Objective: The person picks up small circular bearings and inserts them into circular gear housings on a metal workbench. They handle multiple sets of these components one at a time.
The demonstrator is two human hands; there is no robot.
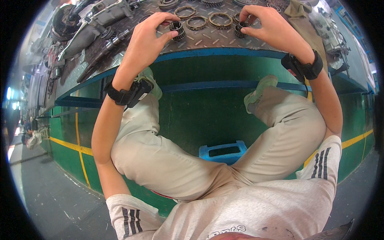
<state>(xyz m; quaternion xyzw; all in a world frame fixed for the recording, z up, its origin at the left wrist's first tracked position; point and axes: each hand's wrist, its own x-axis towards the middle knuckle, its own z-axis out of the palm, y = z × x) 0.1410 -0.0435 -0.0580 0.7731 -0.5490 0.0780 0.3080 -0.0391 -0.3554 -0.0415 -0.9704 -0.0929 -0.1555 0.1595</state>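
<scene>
My left hand (147, 38) reaches to the near part of the metal bench top, its thumb and forefinger closed on a dark needle roller bearing (177, 30) that stands upright. Across from it, my right hand (271, 31) pinches a smaller dark needle bearing (239, 31) between thumb and fingers, which partly cover it. Between the two hands lie toothed brass-coloured synchronizer rings: one nearer ring (196, 23), a larger ring (220, 21) to its right, and another ring (185, 12) farther back.
Gears (211, 3) line the far edge of the treadplate bench (204, 40). At left lie a splined shaft (114, 42) and a grey gearbox housing (90, 34). Cloth (299, 9) and another metal housing (330, 30) are at right. A blue plastic stool (204, 152) shows below.
</scene>
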